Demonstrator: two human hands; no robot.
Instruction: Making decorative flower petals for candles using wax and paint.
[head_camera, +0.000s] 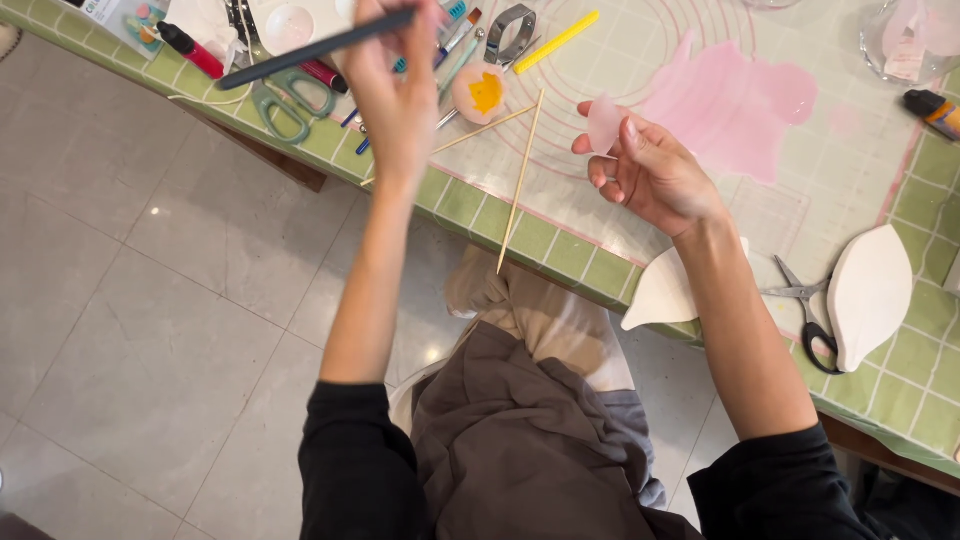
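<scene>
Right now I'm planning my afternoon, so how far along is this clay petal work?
Done: pink clay sheet is rolled out with pieces cut away. In hand: right hand pinches one pale pink petal; left hand holds a dark stick tool. Left: much sheet remains uncut, and no assembled flower shows.

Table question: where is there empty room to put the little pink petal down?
Bare mat lies between the pink sheet and the white leaf shape. It is crowded by the green scissors and yellow stick, near the left hand. The right hand holds the petal.
</scene>
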